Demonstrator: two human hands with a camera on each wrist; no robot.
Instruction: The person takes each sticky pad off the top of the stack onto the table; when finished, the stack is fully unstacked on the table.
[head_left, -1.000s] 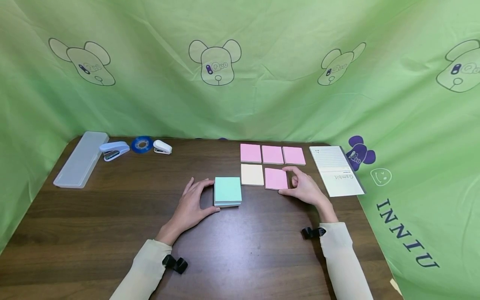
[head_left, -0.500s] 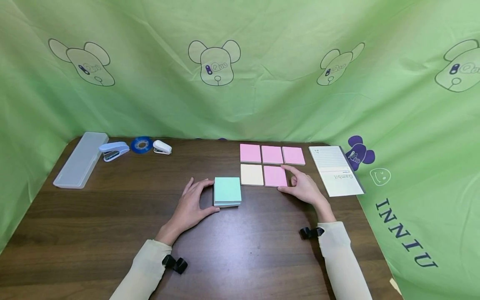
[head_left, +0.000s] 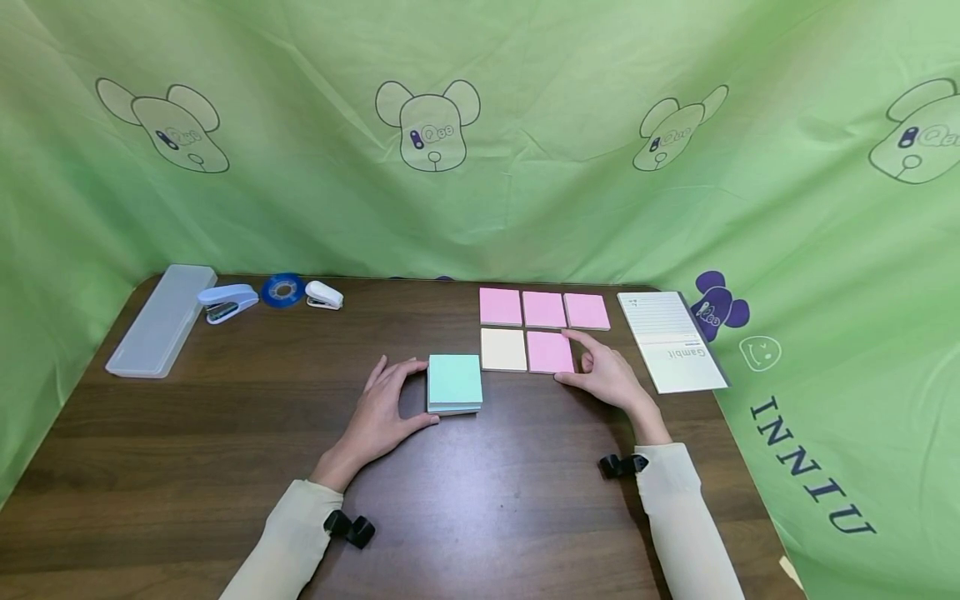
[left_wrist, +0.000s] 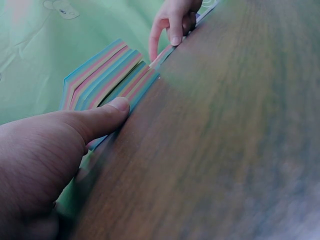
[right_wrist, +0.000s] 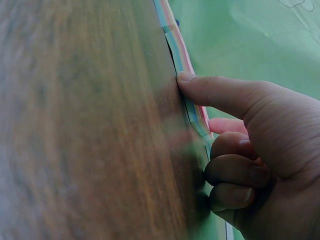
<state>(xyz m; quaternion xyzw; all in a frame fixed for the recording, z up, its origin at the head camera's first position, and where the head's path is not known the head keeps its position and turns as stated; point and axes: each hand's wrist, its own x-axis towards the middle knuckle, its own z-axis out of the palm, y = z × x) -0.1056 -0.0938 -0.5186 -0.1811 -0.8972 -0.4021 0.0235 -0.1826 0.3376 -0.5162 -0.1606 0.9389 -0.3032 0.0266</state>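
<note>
Pink sticky pad (head_left: 550,352) lies flat in front row of pad grid, near far right part of table (head_left: 225,433), just beside cream pad (head_left: 504,349). Right hand (head_left: 609,377) pinches it — thumb at near corner, index finger along right edge, other fingers curled. Three pink pads (head_left: 543,309) sit behind, touching in row. Left hand (head_left: 384,410) grips green pad stack (head_left: 454,383) near table centre — thumb and fingers at its left side. Notepad (head_left: 671,341) lies at right edge.
</note>
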